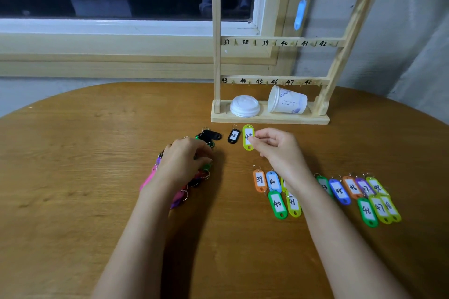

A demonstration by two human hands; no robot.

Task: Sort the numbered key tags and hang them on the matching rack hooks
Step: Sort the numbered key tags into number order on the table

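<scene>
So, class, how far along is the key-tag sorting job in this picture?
Done: one blue tag hangs on the rack by the 34 mark; numbered tags lie in rows on the tabletop. In hand: the right hand pinches a lime tag; the left hand rests on the unsorted pile. Left: nearly all the hanging.

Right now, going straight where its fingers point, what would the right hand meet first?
The right hand meets the lime-green plastic key tag first; its fingertips seem to pinch it. Beyond lies the black plastic tag marked 38.
</scene>
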